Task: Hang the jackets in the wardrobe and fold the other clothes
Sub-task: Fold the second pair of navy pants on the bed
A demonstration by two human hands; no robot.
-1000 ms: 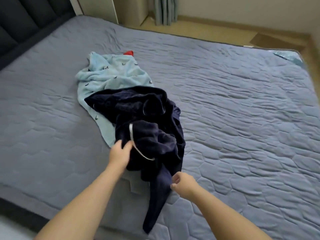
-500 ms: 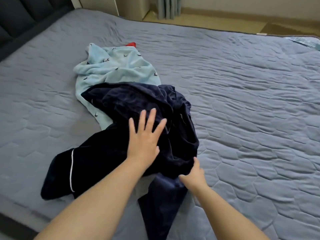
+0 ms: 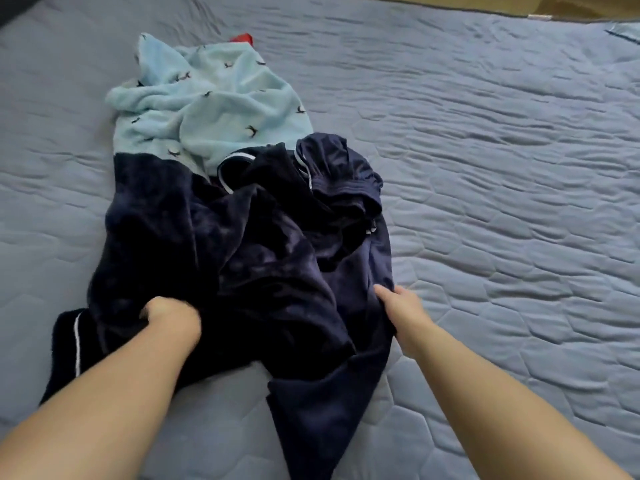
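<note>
Far left, a navy sleeve end (image 3: pixel 65 344) with a thin white piping line lies flat on the bed (image 3: pixel 502 202), near its front edge. Just beside it the left grip (image 3: pixel 171 318) is clenched into the fabric: fingers curled down and buried in a bunched fold, knuckles up, forearm reaching in from the lower left corner.

Centre now, and here is the navy garment (image 3: pixel 263 258) itself, a plush, dark heap spread in rumpled folds across the grey quilted cover. More white piping shows on the curved edges at its far end, and one long panel runs down toward the bottom edge of the view between the two forearms.

Beyond it, touching and partly tucked under its far edge, sits the light blue garment (image 3: pixel 214 112), fleecy, dotted with small dark motifs and crumpled. A red scrap (image 3: pixel 242 38) peeks out at its far side; what it is cannot be told.

On to the right grip (image 3: pixel 403 311): it grasps the navy garment's right edge, thumb lying on top of the cloth, the fingers hidden under the fabric.

Right of that, the cover runs on in hexagon stitching, with a strip of tan floor (image 3: pixel 450 1) along the top.
</note>
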